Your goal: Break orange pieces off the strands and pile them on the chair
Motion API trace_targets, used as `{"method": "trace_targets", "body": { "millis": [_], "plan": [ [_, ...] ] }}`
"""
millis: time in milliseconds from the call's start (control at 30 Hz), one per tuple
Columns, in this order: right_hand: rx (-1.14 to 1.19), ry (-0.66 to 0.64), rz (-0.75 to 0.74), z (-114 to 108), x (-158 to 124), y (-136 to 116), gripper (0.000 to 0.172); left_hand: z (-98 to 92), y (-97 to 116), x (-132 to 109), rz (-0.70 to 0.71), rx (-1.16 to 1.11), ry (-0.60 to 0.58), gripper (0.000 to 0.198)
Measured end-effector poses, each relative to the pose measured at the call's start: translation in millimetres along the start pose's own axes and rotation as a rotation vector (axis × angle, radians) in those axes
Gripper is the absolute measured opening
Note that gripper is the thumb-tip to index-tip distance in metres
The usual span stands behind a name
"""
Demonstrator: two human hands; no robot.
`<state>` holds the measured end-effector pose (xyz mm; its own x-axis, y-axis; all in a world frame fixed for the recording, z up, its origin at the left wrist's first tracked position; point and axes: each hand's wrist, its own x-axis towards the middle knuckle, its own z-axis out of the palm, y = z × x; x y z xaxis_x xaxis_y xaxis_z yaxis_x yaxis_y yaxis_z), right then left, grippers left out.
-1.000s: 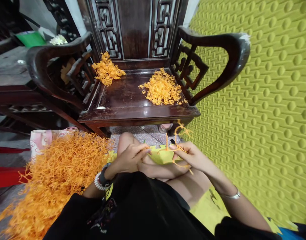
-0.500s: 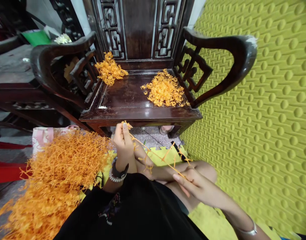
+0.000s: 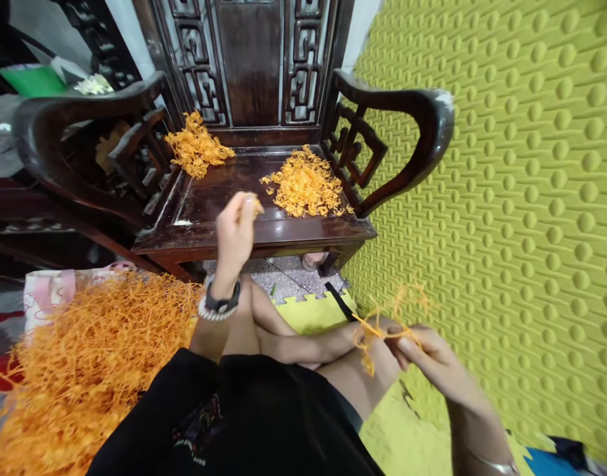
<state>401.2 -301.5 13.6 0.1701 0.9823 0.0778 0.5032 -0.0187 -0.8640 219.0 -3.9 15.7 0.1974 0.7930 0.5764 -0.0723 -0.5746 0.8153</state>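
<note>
My left hand [image 3: 235,231] is raised over the front edge of the wooden chair's seat, its fingers pinched on a small orange flower piece [image 3: 257,206] that shows past the fingertips. On the right, my right hand [image 3: 430,357] grips an orange branching stem [image 3: 370,328], thin and blurred by motion, above my folded legs. Two heaps of orange flower pieces lie on the chair seat: a smaller heap [image 3: 197,147] at the back left and a wider heap [image 3: 307,184] at the right. A large tangled pile of orange stems [image 3: 110,350] spreads at my left side.
The dark carved wooden chair [image 3: 219,211] stands in front of me. A yellow bumpy foam mat [image 3: 506,211] rises on the right. Behind the stem pile is a white and pink bag [image 3: 48,294]. A green container [image 3: 33,79] sits at the far left.
My left hand has moved up and forward over the seat edge with the orange piece. My right hand has drawn away to the right with the stem, which no longer stretches between both hands.
</note>
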Motion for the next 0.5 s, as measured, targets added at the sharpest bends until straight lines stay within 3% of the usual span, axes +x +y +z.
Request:
{"method": "trace_targets", "body": {
  "millis": [133, 233, 367, 500],
  "plan": [
    [0.052, 0.248, -0.018, -10, 17, 3, 0.056, 66.2, -42, 39, 0.031, 0.554, -0.376, 0.025],
    [0.192, 0.379, -0.024, -16, 28, 1, 0.057, 100.0, -67, 68, 0.062, 0.703, -0.524, 0.025],
    [0.329, 0.464, -0.063, -18, 46, -10, 0.056, 123.0, -82, 97, 0.022, 0.652, -0.494, 0.016],
    [0.341, 0.506, -0.08, -13, 61, -24, 0.055, 126.8, -72, 110, -0.035, 0.503, -0.384, 0.024]
  ]
}}
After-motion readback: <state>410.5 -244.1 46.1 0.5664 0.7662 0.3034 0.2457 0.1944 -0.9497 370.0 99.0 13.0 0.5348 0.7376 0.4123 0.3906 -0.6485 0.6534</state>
